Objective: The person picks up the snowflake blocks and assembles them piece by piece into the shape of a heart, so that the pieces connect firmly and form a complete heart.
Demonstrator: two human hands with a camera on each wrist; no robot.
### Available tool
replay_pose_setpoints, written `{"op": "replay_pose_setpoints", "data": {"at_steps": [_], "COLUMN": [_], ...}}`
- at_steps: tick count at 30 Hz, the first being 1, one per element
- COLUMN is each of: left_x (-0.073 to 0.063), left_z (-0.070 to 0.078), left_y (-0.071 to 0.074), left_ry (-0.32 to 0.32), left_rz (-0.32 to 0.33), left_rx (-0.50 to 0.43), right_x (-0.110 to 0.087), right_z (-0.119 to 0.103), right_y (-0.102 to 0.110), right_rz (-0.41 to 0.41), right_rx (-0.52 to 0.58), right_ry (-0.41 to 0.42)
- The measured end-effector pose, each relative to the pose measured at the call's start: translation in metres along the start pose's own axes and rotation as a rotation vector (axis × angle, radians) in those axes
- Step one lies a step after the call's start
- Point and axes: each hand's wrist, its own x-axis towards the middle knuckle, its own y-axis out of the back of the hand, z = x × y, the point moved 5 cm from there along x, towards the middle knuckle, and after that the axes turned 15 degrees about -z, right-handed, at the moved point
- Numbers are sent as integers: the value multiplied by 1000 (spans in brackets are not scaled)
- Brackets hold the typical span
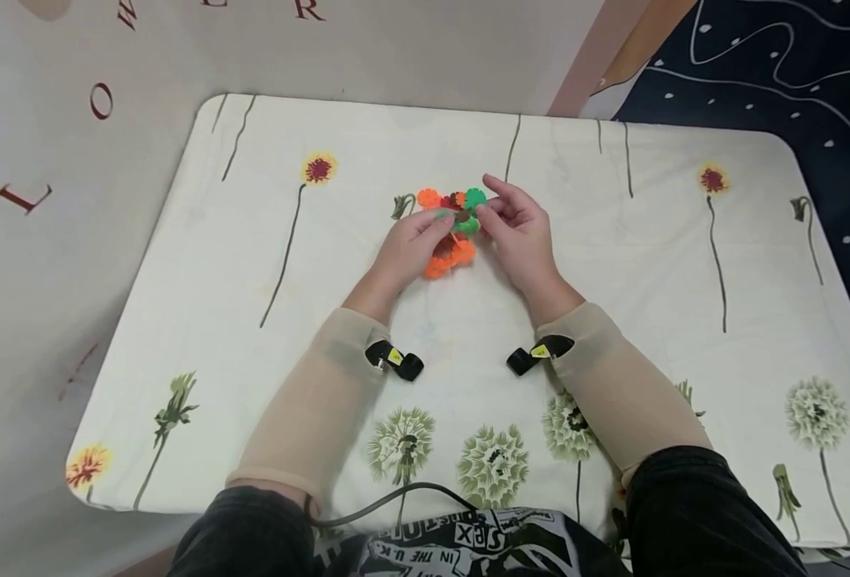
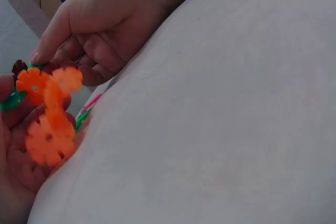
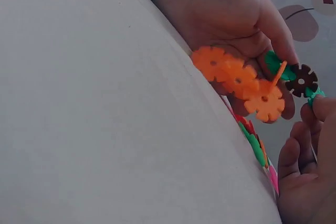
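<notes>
Over the table my left hand (image 1: 416, 240) pinches a small assembly of notched, flower-shaped plastic discs, thumb on a green disc (image 3: 273, 64). Several orange discs (image 3: 239, 80) joined in a chain hang in front of its palm. A brown disc (image 3: 302, 81) stands between the two hands, at the end of the green one. From the other side my right hand (image 1: 521, 232) pinches another green disc (image 3: 315, 96) between thumb and forefinger, right at the brown disc's edge. Its other fingers are loosely bent.
More discs, among them an orange one (image 1: 428, 198) and a red one (image 3: 244, 123), lie on the table just beyond the hands. The flower-printed tablecloth (image 1: 612, 264) covers the table. A lettered pale wall (image 1: 396, 56) stands behind; a dark patterned cloth (image 1: 756, 88) is at right.
</notes>
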Motion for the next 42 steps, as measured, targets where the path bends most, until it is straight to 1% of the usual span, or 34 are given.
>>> {"op": "replay_pose_setpoints", "data": {"at_steps": [2, 4, 6, 8, 10, 12, 14, 16, 18, 20, 22, 25, 27, 29, 32, 35, 39, 42], "left_x": [0, -1, -1, -1, -1, -1, -2, -2, -2, -2, -2, 0, 0, 0, -2, -3, -2, -1], "left_z": [0, 0, 0, 0, 1, 0, 0, -1, -2, -2, -2, -2, -2, -1, 0, 1, 1, 1], "left_y": [-1, -1, -2, -1, -1, -1, 0, 0, 1, 1, 2, 3, 4, 6, 9, 12, 12, 11], "left_ry": [-13, -24, -26, -21, -13, 2, 14, 19, 22, 14, 8, -9, -14, -23, -35, -38, -18, -14], "left_rz": [-10, -10, -9, -2, 11, 21, 37, 58, 80, 101, 109, 103, 108, 137, 209, 261, 274, 283], "left_rx": [-21, -19, -2, 27, 52, 57, 56, 44, 26, 10, -2, -8, -11, -7, 5, 21, 19, 27], "right_x": [0, -1, 0, 0, 1, 3, 4, 4, 4, 4, 4, 5, 6, 6, 7, 6, 4, 3], "right_z": [2, 3, 3, 0, -2, -1, 1, 4, 5, 6, 5, 4, 2, 1, -1, -1, -3, -5], "right_y": [-1, -2, -3, -2, 1, 3, 2, 0, -2, -4, -4, -4, -5, -5, -5, -2, 1, 1], "right_rz": [-12, -36, -64, -67, -48, -45, -86, -153, -214, -246, -258, -260, -256, -251, -225, -167, -78, -48], "right_rx": [3, -16, -75, -195, -332, -477, -589, -673, -741, -775, -794, -810, -803, -791, -749, -691, -598, -514], "right_ry": [-33, -57, -56, -32, -20, -39, -82, -129, -148, -164, -167, -158, -134, -102, -57, -42, -24, 26]}}
